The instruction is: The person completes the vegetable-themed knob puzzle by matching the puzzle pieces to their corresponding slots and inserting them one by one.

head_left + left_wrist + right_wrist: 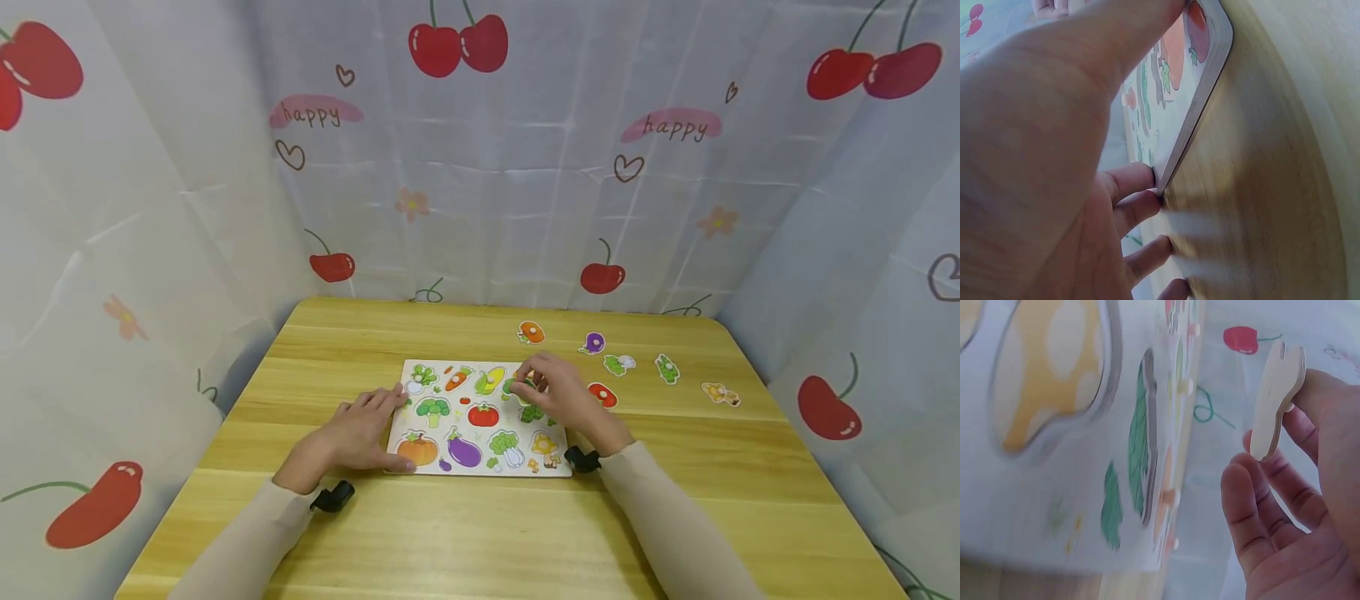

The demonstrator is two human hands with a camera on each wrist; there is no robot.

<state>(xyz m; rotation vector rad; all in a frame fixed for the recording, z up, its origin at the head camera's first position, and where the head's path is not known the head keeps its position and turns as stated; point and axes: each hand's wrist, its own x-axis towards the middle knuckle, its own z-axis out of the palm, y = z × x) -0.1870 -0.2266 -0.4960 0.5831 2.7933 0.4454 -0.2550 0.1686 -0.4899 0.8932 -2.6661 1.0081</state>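
A wooden vegetable puzzle board (457, 421) lies on the table, printed with a pumpkin, eggplant, tomato, corn and other vegetables. My left hand (360, 433) rests at its left side, fingers spread along the edge, thumb at the front left corner. In the left wrist view, fingertips meet the board's side (1180, 140) and the table. Over the board's right part, my right hand (562, 396) pinches a puzzle piece (1272, 406) by its small knob. Its bare wooden back shows in the right wrist view; its face looks green from the head, mostly covered by the fingers.
Loose pieces lie beyond and right of the board: an orange one (531, 332), a purple one (594, 342), a green-and-white one (619, 364), a green one (667, 369), a yellow mushroom (721, 393) and a red one (602, 395). A cherry-patterned curtain (480, 200) surrounds the table (480, 533).
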